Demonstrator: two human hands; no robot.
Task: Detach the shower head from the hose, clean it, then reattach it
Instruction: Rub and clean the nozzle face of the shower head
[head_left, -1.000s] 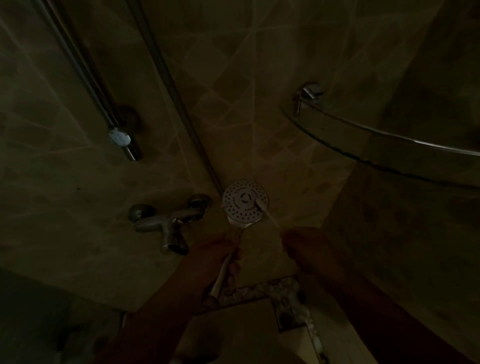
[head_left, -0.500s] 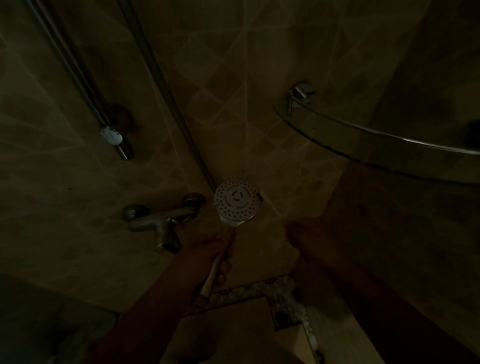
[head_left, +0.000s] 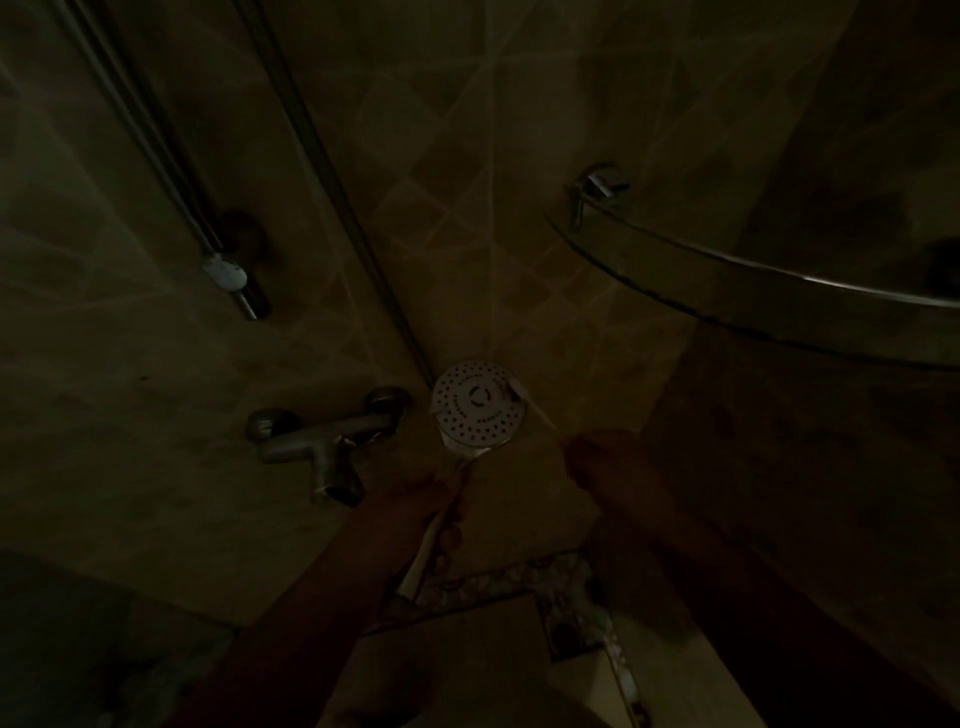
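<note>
Cleaning stage, seen in very dim light. My left hand (head_left: 431, 499) curled round the handle of the shower head (head_left: 478, 410), whose spray face stood just above my fingers, turned toward me. My right hand (head_left: 597, 462) pinched a thin swab (head_left: 535, 410), its tip touching the face's upper right edge. Likely risks: the swab bending or snapping under pressure; the head twisting in a loose grip; poor light hiding missed nozzles.
</note>
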